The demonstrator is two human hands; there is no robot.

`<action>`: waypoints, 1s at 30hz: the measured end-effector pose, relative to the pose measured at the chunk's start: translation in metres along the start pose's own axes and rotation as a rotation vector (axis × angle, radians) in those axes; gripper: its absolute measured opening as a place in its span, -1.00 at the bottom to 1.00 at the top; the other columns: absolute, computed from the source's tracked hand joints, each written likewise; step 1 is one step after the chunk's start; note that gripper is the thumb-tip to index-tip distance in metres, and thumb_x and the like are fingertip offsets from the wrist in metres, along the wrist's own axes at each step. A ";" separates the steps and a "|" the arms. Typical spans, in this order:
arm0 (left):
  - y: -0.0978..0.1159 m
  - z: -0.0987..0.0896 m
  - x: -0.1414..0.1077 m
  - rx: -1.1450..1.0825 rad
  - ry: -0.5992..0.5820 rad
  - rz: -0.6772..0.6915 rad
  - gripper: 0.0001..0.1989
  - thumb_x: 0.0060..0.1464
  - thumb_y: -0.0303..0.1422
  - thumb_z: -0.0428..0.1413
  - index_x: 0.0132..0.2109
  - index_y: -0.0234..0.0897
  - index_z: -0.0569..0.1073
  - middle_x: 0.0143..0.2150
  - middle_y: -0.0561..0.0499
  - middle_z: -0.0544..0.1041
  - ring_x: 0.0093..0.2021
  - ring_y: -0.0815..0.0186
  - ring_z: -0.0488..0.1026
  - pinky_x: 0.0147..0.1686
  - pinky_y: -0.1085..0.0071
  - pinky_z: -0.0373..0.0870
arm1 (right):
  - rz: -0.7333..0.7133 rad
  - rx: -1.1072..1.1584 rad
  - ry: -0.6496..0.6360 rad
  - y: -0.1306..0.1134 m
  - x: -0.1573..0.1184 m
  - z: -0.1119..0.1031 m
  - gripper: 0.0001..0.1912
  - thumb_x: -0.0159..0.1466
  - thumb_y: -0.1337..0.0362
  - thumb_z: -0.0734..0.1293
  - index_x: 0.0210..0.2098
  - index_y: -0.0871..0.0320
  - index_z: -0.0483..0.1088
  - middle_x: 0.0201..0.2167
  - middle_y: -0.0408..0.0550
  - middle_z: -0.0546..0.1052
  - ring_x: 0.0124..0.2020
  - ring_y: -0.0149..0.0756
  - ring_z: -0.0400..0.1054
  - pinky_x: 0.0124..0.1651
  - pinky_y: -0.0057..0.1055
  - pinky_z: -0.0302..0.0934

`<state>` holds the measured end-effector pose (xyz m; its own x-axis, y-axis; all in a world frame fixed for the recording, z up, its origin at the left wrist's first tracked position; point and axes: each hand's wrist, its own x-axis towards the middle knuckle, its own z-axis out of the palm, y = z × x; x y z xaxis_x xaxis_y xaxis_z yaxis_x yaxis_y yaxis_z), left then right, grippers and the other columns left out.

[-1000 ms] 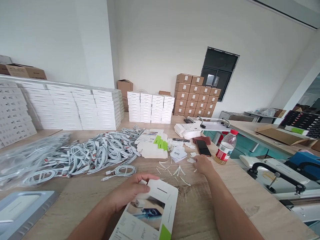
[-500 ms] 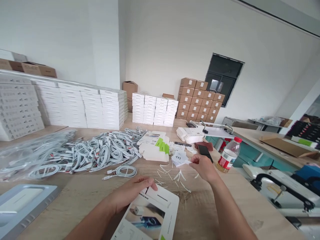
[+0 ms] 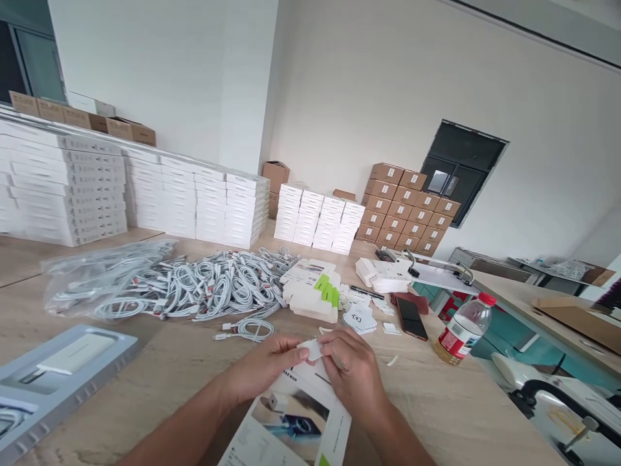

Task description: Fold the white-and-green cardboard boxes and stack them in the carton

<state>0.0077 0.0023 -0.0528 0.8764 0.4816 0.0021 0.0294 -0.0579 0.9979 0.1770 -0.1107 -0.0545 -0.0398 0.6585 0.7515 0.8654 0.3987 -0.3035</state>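
Observation:
Both hands meet over the top end of a printed flat box (image 3: pixel 291 424), which shows a picture of a phone. A small white card (image 3: pixel 313 349) is pinched between my left hand (image 3: pixel 269 366) and my right hand (image 3: pixel 352 369). Beyond them lie a stack of white cards (image 3: pixel 359 318) and flattened white boxes with green flaps (image 3: pixel 310 294). A coiled white cable (image 3: pixel 255 329) is near my left hand, in front of a large heap of cables (image 3: pixel 223 281).
At the left sits a grey tray (image 3: pixel 92 388) with a white device. A bottle (image 3: pixel 466 329) and a phone (image 3: pixel 411 318) are at the right. White box stacks (image 3: pixel 194 200) and brown cartons (image 3: pixel 407 210) stand behind.
My right hand has moved left from the card stack to my left hand, and a small white card is now between them. The view has turned left.

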 end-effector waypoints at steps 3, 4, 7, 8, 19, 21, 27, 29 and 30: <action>-0.001 0.000 0.000 0.058 -0.002 0.017 -0.55 0.06 0.02 0.15 -0.31 -0.33 0.58 -0.53 0.12 0.36 -0.49 0.39 0.20 -0.45 0.50 0.09 | -0.008 0.011 -0.009 0.001 0.001 -0.004 -0.75 0.19 0.54 0.23 -0.34 0.06 0.40 -0.22 -0.05 0.59 -0.13 -0.21 0.43 -0.11 -0.24 0.31; -0.001 -0.001 0.000 0.081 0.014 0.018 -0.54 0.06 0.03 0.14 -0.31 -0.34 0.58 -0.55 0.12 0.33 -0.52 0.41 0.16 -0.47 0.50 0.06 | -0.014 0.026 -0.029 0.000 0.001 -0.005 -0.73 0.16 0.55 0.23 -0.30 0.06 0.41 -0.19 -0.04 0.59 -0.08 -0.19 0.42 -0.07 -0.23 0.31; -0.001 -0.001 0.000 0.159 0.039 0.038 -0.54 0.08 0.03 0.12 -0.34 -0.33 0.58 -0.58 0.14 0.25 -0.55 0.43 0.08 -0.51 0.51 0.00 | 0.001 0.082 -0.086 -0.004 0.002 -0.008 -0.65 0.14 0.54 0.22 -0.16 0.07 0.42 -0.10 -0.01 0.56 -0.01 -0.18 0.39 0.02 -0.20 0.28; 0.000 0.000 0.000 0.188 0.033 0.048 -0.55 0.10 0.02 0.11 -0.35 -0.33 0.58 -0.59 0.14 0.23 -0.55 0.43 0.07 -0.51 0.51 0.00 | 0.020 0.095 -0.102 -0.005 0.003 -0.009 -0.65 0.18 0.52 0.21 -0.13 0.07 0.42 -0.10 -0.02 0.56 -0.03 -0.19 0.39 0.02 -0.21 0.27; 0.012 0.010 -0.011 0.523 -0.046 0.070 -0.69 0.16 -0.22 0.04 -0.42 -0.28 0.54 -0.57 0.15 0.18 -0.52 0.42 0.08 -0.51 0.48 -0.01 | 0.209 0.133 -0.366 -0.010 0.003 -0.007 -0.76 0.39 0.19 0.21 -0.28 0.03 0.50 -0.45 -0.17 0.53 -0.41 -0.38 0.36 -0.34 -0.47 0.13; 0.012 0.011 -0.012 0.543 -0.061 0.059 -0.71 0.15 -0.23 0.04 -0.41 -0.28 0.53 -0.58 0.16 0.20 -0.54 0.43 0.09 -0.52 0.49 -0.01 | 0.180 0.091 -0.375 -0.011 0.001 -0.007 -0.74 0.40 0.21 0.20 -0.33 0.04 0.48 -0.48 -0.17 0.50 -0.43 -0.39 0.33 -0.37 -0.47 0.08; 0.009 0.013 -0.010 0.560 -0.112 0.069 -0.72 0.13 -0.29 0.02 -0.47 -0.30 0.47 -0.59 0.17 0.17 -0.55 0.44 0.05 -0.54 0.49 -0.03 | 0.130 -0.036 -0.398 -0.014 0.000 -0.008 -0.71 0.39 0.30 0.17 -0.42 0.07 0.40 -0.52 -0.18 0.46 -0.46 -0.40 0.30 -0.40 -0.46 0.01; 0.009 0.014 -0.009 0.553 -0.110 0.056 -0.72 0.13 -0.28 0.03 -0.47 -0.30 0.48 -0.59 0.17 0.16 -0.55 0.44 0.05 -0.54 0.50 -0.03 | 0.137 0.014 -0.420 -0.014 0.001 -0.010 -0.71 0.40 0.28 0.17 -0.43 0.07 0.40 -0.52 -0.19 0.46 -0.45 -0.41 0.32 -0.38 -0.48 0.03; 0.009 0.014 -0.009 0.554 -0.105 0.049 -0.72 0.12 -0.27 0.03 -0.46 -0.30 0.49 -0.59 0.17 0.16 -0.55 0.44 0.05 -0.54 0.50 -0.03 | 0.144 0.047 -0.430 -0.014 0.001 -0.011 -0.71 0.40 0.26 0.18 -0.43 0.07 0.40 -0.51 -0.19 0.46 -0.44 -0.41 0.33 -0.37 -0.49 0.05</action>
<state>0.0067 -0.0147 -0.0449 0.9253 0.3791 0.0132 0.2104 -0.5420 0.8136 0.1703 -0.1223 -0.0428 -0.1328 0.9106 0.3914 0.8540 0.3055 -0.4211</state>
